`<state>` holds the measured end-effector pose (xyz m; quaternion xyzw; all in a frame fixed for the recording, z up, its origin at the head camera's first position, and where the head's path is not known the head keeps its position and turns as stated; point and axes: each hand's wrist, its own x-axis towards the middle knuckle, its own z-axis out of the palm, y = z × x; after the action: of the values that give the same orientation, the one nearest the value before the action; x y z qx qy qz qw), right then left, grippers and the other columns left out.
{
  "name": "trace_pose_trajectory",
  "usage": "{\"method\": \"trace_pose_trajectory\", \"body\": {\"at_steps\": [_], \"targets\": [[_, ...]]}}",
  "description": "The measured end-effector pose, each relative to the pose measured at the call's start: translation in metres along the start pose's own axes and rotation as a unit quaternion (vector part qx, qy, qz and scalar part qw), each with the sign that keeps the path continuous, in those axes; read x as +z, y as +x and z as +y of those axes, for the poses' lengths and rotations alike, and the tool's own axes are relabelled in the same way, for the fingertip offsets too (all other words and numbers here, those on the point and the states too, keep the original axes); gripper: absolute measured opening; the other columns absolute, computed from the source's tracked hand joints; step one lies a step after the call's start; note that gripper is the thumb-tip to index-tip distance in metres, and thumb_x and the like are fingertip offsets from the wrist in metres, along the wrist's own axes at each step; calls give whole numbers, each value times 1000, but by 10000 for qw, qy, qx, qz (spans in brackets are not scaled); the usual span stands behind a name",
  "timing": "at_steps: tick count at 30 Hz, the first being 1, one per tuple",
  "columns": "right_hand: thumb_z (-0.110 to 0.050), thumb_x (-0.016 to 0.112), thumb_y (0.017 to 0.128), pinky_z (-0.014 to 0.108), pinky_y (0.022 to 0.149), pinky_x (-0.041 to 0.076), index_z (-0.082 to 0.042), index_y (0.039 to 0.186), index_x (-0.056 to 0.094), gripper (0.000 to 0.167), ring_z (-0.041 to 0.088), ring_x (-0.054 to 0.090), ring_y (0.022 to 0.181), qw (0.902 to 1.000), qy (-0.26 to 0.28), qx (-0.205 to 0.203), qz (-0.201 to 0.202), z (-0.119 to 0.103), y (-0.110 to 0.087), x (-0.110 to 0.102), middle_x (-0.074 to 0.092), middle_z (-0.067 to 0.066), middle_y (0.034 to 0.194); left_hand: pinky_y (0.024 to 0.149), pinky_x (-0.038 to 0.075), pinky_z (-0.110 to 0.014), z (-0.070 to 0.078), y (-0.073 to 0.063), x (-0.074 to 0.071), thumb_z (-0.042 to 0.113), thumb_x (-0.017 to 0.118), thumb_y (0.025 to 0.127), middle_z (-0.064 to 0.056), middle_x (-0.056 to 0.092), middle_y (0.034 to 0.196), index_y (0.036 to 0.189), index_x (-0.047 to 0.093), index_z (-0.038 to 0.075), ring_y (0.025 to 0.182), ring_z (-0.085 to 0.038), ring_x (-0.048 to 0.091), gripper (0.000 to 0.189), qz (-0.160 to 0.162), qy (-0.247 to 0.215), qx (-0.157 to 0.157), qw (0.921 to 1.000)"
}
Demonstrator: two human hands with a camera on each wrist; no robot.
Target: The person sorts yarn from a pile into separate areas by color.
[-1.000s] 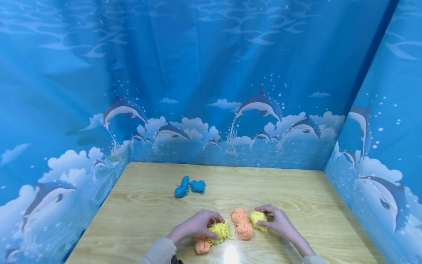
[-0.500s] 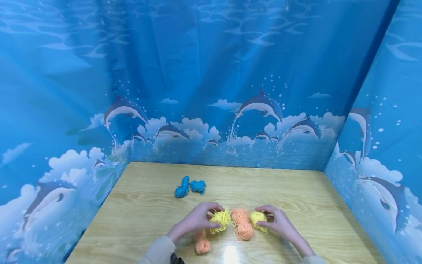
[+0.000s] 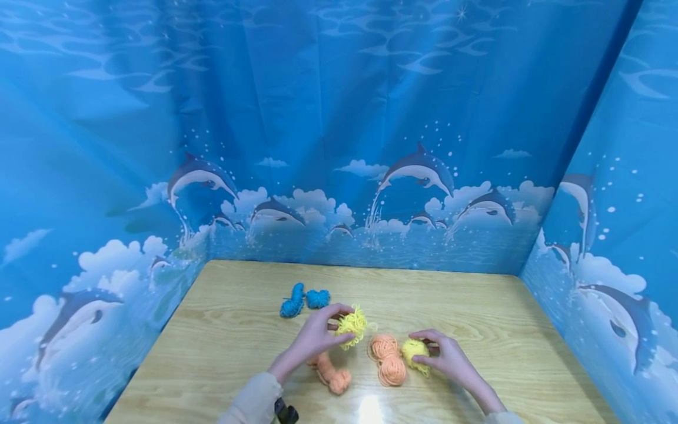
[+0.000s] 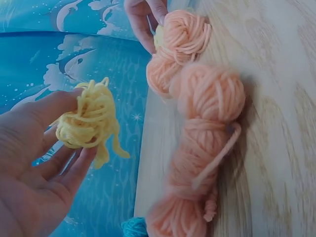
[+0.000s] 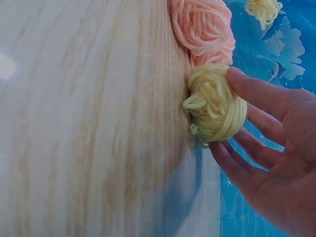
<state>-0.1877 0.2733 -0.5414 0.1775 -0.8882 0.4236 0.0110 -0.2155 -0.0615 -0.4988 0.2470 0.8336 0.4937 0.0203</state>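
Note:
My left hand [image 3: 318, 333] pinches a loose, loopy bundle of yellow yarn [image 3: 352, 327] between thumb and fingers. In the left wrist view, that yellow yarn [image 4: 89, 118] hangs clear of the table with strands dangling. Below my left wrist lies a peach yarn skein [image 3: 332, 376], narrow in the middle and blurred in the left wrist view. My right hand [image 3: 445, 355] holds a rounder yellow yarn ball [image 5: 217, 106] low at the table, thumb on one side and fingers on the other. Just left of that ball lies a second peach skein [image 3: 389, 360], wound into two lobes.
Two blue yarn bundles [image 3: 318, 299] lie farther back on the wooden table [image 3: 450, 294], left of centre. A blue dolphin-print curtain [image 3: 328, 147] surrounds the table's back and sides. A dark object [image 3: 286, 411] shows at my left wrist.
My left hand has lifted the loopy yellow yarn up and away toward the back. The peach skein beneath it has swung, its near end shifting right. My right hand stays put.

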Motion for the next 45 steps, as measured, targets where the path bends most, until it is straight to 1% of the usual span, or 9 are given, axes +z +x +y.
{"method": "trace_pose_trajectory", "body": {"at_steps": [6, 10, 18, 23, 28, 31, 36, 41, 45], "targets": [[-18, 85, 81, 33, 88, 60, -2, 120, 70, 45, 38, 66, 105, 10000, 29, -16, -1, 0, 0, -1, 69, 15, 118, 87, 59, -27, 3, 3, 0, 22, 83, 86, -5, 68, 120, 128, 65, 11, 105, -23, 66, 48, 94, -114, 117, 9998], [-17, 85, 81, 37, 89, 60, -1, 120, 70, 45, 40, 66, 106, 10000, 66, -10, -9, -1, 0, -2, 69, 16, 118, 87, 59, -25, 6, 5, 0, 23, 83, 85, -4, 68, 119, 127, 65, 12, 105, -22, 66, 47, 101, -143, 85, 9998], [-17, 85, 81, 41, 89, 59, -2, 120, 70, 45, 41, 65, 108, 10000, 20, -33, -2, -2, 1, -2, 69, 16, 118, 87, 59, -28, 7, 7, 0, 24, 83, 86, -4, 68, 120, 128, 65, 12, 106, -25, 66, 47, 139, -153, 98, 9997], [-17, 85, 80, 41, 89, 59, -2, 120, 70, 45, 41, 65, 108, 10000, -1, -52, -14, -2, 1, -2, 68, 15, 118, 86, 59, -27, 7, 9, 0, 24, 83, 86, -4, 68, 122, 129, 65, 12, 107, -22, 66, 47, 240, -131, 130, 9995], [-17, 86, 79, 42, 89, 59, -2, 121, 69, 47, 42, 65, 109, 9999, -28, -111, -31, -3, 1, -3, 68, 16, 119, 85, 59, -27, 6, 14, 1, 21, 84, 85, -7, 67, 122, 128, 66, 10, 109, -28, 64, 47, 409, -251, 158, 9987], [-19, 86, 79, 43, 91, 58, -3, 123, 69, 50, 42, 64, 111, 9999, -10, -105, -79, -3, 1, -4, 68, 16, 121, 85, 59, -25, 5, 18, 2, 20, 84, 85, -7, 67, 122, 128, 66, 10, 110, -28, 64, 47, 490, -228, 118, 9985], [-21, 87, 77, 44, 92, 57, -4, 125, 68, 54, 41, 64, 112, 9997, -58, -171, -176, -4, 1, -5, 66, 15, 124, 85, 59, -25, 4, 28, 3, 20, 84, 85, -5, 68, 121, 127, 66, 11, 111, -23, 65, 47, 627, -91, 23, 9980], [-20, 88, 76, 44, 92, 57, -3, 126, 67, 57, 41, 63, 111, 9991, -160, -313, -239, -4, 0, -5, 66, 16, 125, 84, 60, -26, -1, 41, 4, 21, 85, 83, -9, 69, 120, 126, 66, 9, 109, -26, 67, 48, 829, 67, 65, 9965], [-19, 88, 75, 45, 92, 57, -2, 127, 66, 59, 41, 63, 112, 9985, -301, -366, -272, -4, 0, -5, 66, 16, 125, 85, 61, -31, -1, 52, 3, 20, 85, 83, -11, 68, 122, 127, 65, 6, 109, -29, 66, 50, 933, 109, 17, 9956]]}}
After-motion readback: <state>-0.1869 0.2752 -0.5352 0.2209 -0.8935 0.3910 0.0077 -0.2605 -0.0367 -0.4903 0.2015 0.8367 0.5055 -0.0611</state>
